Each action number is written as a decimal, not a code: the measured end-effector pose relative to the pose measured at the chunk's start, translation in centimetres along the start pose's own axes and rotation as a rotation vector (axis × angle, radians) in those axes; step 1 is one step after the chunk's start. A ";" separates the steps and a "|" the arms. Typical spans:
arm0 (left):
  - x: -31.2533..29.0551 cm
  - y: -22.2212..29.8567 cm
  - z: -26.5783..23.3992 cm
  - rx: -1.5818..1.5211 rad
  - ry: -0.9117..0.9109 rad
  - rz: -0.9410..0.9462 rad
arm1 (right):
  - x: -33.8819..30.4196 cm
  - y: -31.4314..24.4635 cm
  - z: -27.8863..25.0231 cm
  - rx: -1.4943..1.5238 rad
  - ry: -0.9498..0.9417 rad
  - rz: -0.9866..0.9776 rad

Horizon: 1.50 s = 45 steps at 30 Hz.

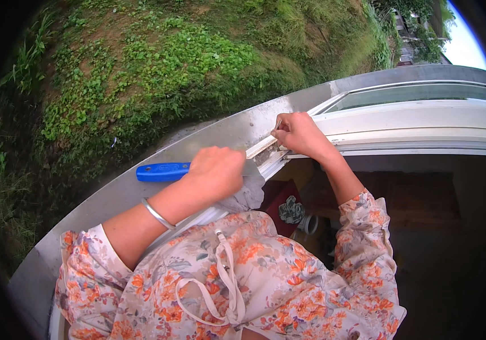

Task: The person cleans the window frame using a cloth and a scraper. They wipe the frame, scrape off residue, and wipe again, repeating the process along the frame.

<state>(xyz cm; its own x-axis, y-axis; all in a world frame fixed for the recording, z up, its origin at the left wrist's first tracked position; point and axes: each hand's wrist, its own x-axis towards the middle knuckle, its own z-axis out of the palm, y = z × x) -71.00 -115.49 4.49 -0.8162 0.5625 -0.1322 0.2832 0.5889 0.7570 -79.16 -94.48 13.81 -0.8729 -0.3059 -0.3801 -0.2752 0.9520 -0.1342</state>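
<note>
My left hand (218, 170) is closed in a fist around a tool with a blue handle (162, 171). The handle points left and has a hole at its end; the fist hides most of the tool's working end. Just right of and below that fist, a grey cloth (247, 194) hangs over the inner side of the window frame. My right hand (300, 134) pinches with thumb and fingers at the white window track (261, 148). Something small and pale shows at its fingertips, too small to name. Dirt lies in the track between my hands.
A grey concrete ledge (104, 203) curves along outside the window. Beyond it rises a grassy, weedy slope (163, 68). To the right sits a sliding window sash (407, 122). Inside, below the frame, are a red box (277, 198) and a white cup-like container (309, 224).
</note>
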 end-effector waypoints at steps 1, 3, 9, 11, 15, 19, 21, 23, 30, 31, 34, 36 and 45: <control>-0.2 0.0 -0.1 -0.008 0.003 -0.006 | 0.0 -0.8 -0.6 0.254 -0.050 0.126; -0.2 0.0 -0.3 -0.016 0.005 0.003 | -0.1 -1.0 -1.3 0.252 0.029 0.134; -0.1 0.2 -0.3 -0.009 -0.002 0.015 | 0.0 2.2 0.6 -0.277 0.157 -0.100; -0.1 0.3 -0.3 -0.003 -0.019 -0.002 | -0.4 2.1 1.6 -0.277 0.164 -0.142; -0.2 0.1 -0.4 -0.030 -0.002 -0.015 | -1.3 -0.7 -1.0 0.247 0.039 0.005; -0.2 0.1 -0.4 -0.023 0.008 0.000 | -1.5 0.3 -1.1 -0.109 0.139 -0.008; -0.1 0.2 -0.3 -0.011 0.000 0.006 | -2.0 1.2 0.4 -0.093 0.157 -0.056; 0.0 0.3 -0.3 0.000 -0.025 -0.002 | -2.9 0.2 0.5 0.021 0.119 -0.059; -0.1 0.1 -0.3 -0.014 0.012 0.004 | -4.3 0.4 -0.6 -0.049 0.214 -0.020; -0.1 0.2 -0.2 -0.014 0.008 0.009 | -4.5 0.9 0.0 -0.046 0.243 -0.046; 0.0 0.1 -0.1 -0.002 0.011 0.006 | -5.2 0.7 1.5 0.026 0.272 -0.132; -0.1 -0.1 0.0 -0.004 0.015 0.000 | -6.1 -0.2 1.3 0.159 0.211 -0.163; 0.1 0.1 0.1 0.003 0.042 -0.001 | -6.2 1.0 1.5 0.119 0.204 -0.136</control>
<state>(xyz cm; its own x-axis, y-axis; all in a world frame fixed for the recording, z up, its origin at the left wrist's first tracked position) -70.99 -115.35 4.46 -0.8370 0.5370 -0.1054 0.2841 0.5909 0.7551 -73.37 -91.67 14.69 -0.8977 -0.4104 -0.1604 -0.3566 0.8905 -0.2827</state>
